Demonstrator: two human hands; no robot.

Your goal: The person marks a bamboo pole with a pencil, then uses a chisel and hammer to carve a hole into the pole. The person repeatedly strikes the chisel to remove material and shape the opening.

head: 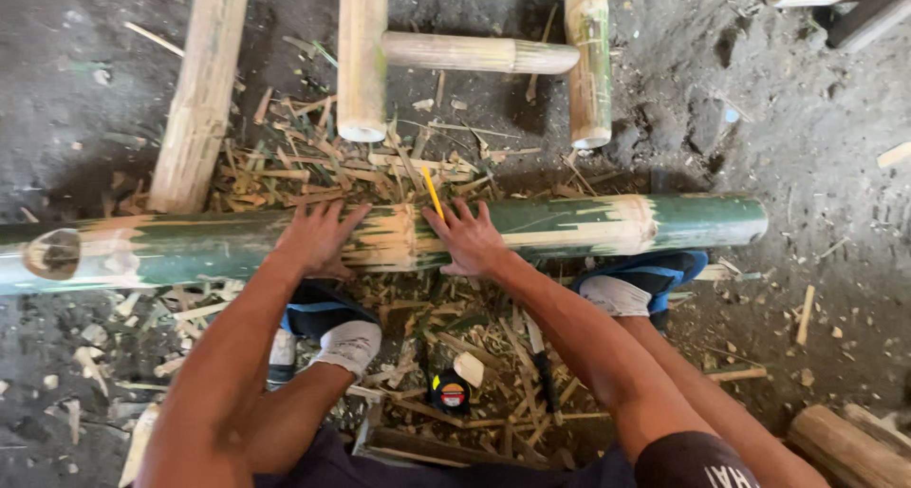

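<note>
Green bamboo pole point(607, 224) lies left-right | left hand point(318, 238) flat on it | right hand point(472, 239) pinches pencil point(433, 193)

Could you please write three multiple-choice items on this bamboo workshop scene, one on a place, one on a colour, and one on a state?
1. Where does the tape measure lie?
A. on the ground between the person's legs
B. on top of the pole
C. on the bamboo frame

2. What colour is the pencil?
A. red
B. yellow
C. blue

3. How is the left hand placed?
A. lifted in the air
B. gripping a knife
C. pressed flat on the green bamboo pole

Answers: 1 A, it sits among the shavings below the pole. 2 B, a yellow stick rises from the right hand. 3 C, its fingers are spread over the pole.
</note>
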